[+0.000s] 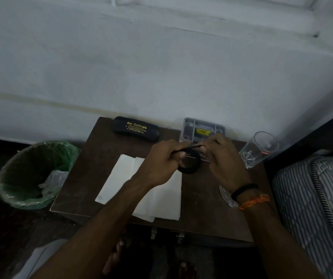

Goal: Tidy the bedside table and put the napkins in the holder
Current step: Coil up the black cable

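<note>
Over the middle of the dark brown bedside table [85,178], my left hand [159,164] and my right hand [222,158] both grip a coiled black cable [191,164]. A short stretch of it is pulled taut between the fingers, and its loop hangs below them. White napkins [161,198] lie spread flat on the table under my left forearm. A grey plastic napkin holder [204,128] with a yellow sticker stands at the back of the table against the wall, partly hidden by my right hand.
A black glasses case [135,128] lies at the table's back left. A clear drinking glass [260,150] stands at the right edge, and another clear object [227,195] sits by my right wrist. A green-lined bin [34,174] stands left; a striped mattress [318,208] is right.
</note>
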Demonstrator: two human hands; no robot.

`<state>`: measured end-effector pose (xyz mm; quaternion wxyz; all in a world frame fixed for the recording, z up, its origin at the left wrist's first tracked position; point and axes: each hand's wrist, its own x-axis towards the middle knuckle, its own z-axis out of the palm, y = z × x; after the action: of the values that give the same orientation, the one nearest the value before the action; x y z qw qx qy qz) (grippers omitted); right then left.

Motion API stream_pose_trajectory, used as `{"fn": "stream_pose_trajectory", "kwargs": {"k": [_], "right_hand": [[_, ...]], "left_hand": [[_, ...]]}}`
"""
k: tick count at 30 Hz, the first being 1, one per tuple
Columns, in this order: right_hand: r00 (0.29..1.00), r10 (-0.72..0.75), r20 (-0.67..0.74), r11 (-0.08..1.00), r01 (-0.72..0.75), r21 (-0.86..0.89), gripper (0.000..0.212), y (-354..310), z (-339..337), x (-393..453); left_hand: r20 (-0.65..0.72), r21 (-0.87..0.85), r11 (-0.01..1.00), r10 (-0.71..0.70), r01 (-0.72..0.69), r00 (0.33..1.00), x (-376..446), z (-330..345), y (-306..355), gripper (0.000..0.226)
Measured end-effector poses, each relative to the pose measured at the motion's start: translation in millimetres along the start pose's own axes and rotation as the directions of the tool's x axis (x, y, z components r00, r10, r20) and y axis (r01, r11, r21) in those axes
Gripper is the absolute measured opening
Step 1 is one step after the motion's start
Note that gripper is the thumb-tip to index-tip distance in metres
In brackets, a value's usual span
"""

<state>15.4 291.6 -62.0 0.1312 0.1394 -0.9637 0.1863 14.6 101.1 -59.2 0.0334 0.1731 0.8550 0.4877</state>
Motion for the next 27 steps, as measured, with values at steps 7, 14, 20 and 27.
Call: {"fn": "stream_pose_trajectory", "kwargs": {"k": [7, 14, 20, 27], "right_hand": [[0.989, 0.001, -0.147, 0.997, 0.011, 0.081, 0.031, -9, -11, 2], [0.942, 0.277, -0.188, 0.875, -0.166, 0.456, 0.008, -14, -8, 2], [0.904, 0.422, -0.068, 0.710, -0.283, 0.645, 0.010, -14, -4, 3], [0.896, 0.401, 0.191, 0.463, -0.378, 0.802, 0.023, -19, -15, 3]], "left_hand": [[-0.031, -0.230, 0.973, -0.002, -0.005, 1.000, 1, 1, -1, 0.039], [-0.052, -0.195, 0.979, 0.055, -0.064, 0.997, 2, 6, -2, 0.040], [-0.034, -0.140, 0.986, 0.088, -0.092, 0.996, 3, 7, -3, 0.037], [-0.168, -0.043, 0.998, 0.036, -0.043, 0.985, 3, 5, -7, 0.036]]}}
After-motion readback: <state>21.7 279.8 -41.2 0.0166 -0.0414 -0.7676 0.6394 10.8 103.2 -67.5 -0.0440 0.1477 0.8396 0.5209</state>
